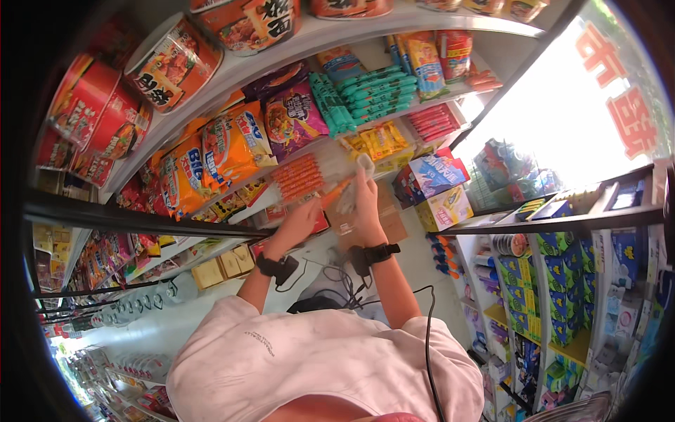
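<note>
My left hand (299, 221) is closed around one end of an orange wrapped stick (335, 191), which looks like a packaged sausage. Close beside it, my right hand (365, 202) grips a crumpled clear plastic bag (364, 166) that sticks up past the fingers. The stick's far tip comes near the bag; whether they touch I cannot tell. Just beyond my left hand lies a row of similar orange sticks (297, 177) on the lower shelf. Yellow packets (380, 141) sit in a clear tray past my right hand.
Orange noodle bags (232, 144), green packets (376, 91) and noodle buckets (176, 63) fill the shelves ahead. Blue and yellow boxes (436, 186) stand right of my hands. Below are a cardboard box (390, 221) and loose black cables (337, 281). Stocked shelves (555, 281) line the right.
</note>
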A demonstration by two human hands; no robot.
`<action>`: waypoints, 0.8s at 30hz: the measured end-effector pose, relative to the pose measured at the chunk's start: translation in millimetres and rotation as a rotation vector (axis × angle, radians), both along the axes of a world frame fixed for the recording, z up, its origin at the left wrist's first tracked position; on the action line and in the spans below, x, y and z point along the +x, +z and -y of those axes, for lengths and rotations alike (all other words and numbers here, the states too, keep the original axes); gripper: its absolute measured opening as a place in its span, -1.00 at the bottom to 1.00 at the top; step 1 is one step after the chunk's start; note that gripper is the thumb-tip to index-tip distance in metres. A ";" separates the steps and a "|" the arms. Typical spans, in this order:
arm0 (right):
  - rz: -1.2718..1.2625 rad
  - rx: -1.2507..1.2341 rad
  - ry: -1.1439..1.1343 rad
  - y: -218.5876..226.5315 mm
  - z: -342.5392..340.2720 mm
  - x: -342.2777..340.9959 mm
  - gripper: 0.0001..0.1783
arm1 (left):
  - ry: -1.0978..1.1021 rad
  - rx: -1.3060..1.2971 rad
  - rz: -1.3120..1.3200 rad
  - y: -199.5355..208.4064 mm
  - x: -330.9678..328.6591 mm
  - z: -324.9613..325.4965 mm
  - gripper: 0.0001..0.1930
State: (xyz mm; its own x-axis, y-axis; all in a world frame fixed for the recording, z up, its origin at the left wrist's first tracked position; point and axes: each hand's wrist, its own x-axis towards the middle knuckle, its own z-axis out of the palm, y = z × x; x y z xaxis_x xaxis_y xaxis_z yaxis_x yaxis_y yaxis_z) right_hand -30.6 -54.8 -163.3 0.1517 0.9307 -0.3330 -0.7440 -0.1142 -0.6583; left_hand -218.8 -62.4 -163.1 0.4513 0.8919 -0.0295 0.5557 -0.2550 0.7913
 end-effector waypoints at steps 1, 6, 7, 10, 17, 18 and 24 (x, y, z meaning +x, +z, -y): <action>-0.049 0.025 -0.088 10.5 5.8 6.5 -0.53 | -0.005 0.018 0.005 12.5 12.6 12.1 -0.71; -0.107 0.257 -0.021 94.8 54.2 64.4 -0.70 | -0.094 -0.435 0.341 119.4 71.5 76.1 -0.67; -0.249 0.335 0.012 107.1 67.4 77.7 -0.69 | -0.119 -0.612 0.423 132.8 78.1 89.5 -0.65; -0.317 0.513 -0.021 152.7 113.5 106.9 -0.66 | -0.292 -0.909 0.765 158.7 109.8 115.6 -0.63; 0.166 0.428 -0.150 187.9 207.9 130.8 -0.67 | -0.236 -0.836 0.871 195.0 164.1 186.5 -0.51; 0.272 0.443 -0.109 180.5 217.9 136.6 -0.66 | -0.171 -0.787 0.832 193.6 170.3 194.7 -0.55; 0.053 0.455 -0.124 188.6 244.7 149.7 -0.66 | -0.088 -0.238 0.632 215.9 200.1 242.8 -0.76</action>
